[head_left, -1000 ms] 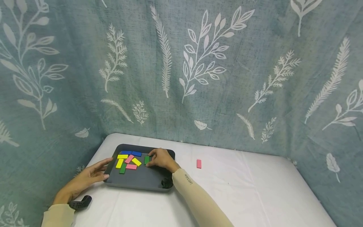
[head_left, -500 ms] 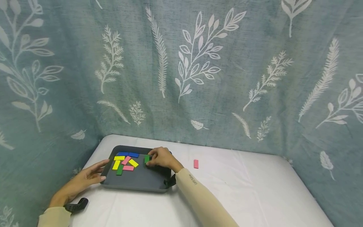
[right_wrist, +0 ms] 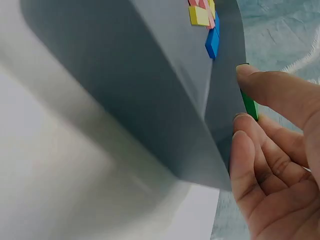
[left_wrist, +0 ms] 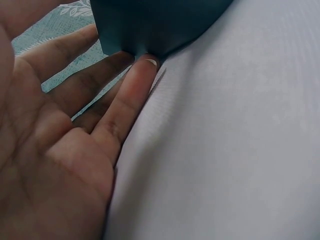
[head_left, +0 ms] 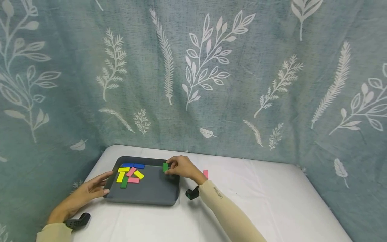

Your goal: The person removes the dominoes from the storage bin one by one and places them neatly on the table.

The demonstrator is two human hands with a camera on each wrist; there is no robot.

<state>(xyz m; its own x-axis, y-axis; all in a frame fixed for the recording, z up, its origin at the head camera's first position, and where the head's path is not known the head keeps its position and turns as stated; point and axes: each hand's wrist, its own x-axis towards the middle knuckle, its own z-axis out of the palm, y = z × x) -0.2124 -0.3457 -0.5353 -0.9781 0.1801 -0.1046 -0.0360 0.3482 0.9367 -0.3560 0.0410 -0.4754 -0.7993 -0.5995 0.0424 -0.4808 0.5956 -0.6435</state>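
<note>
A dark grey tray (head_left: 151,193) sits toward the left of the table in the head view. My right hand (head_left: 185,168) is at its right end, pinching a green block (head_left: 165,167) between thumb and fingers. In the right wrist view the green block (right_wrist: 249,104) is up by the tray's rim, partly covered by the thumb. My left hand (head_left: 83,195) lies along the tray's left side with extended fingers. The left wrist view shows its fingertips (left_wrist: 150,62) right at the tray's wall (left_wrist: 150,30).
Left in the tray are several blocks: blue (head_left: 139,166), yellow (head_left: 120,177), pink (head_left: 133,180) and another green block (head_left: 124,182). One pink block (head_left: 206,174) lies on the white table (head_left: 257,201) beyond my right wrist. A patterned curtain (head_left: 181,84) stands behind.
My right hand has moved right with the green block, from over the tray floor toward the right rim. The left hand stays at the tray. The head view has shifted slightly.
</note>
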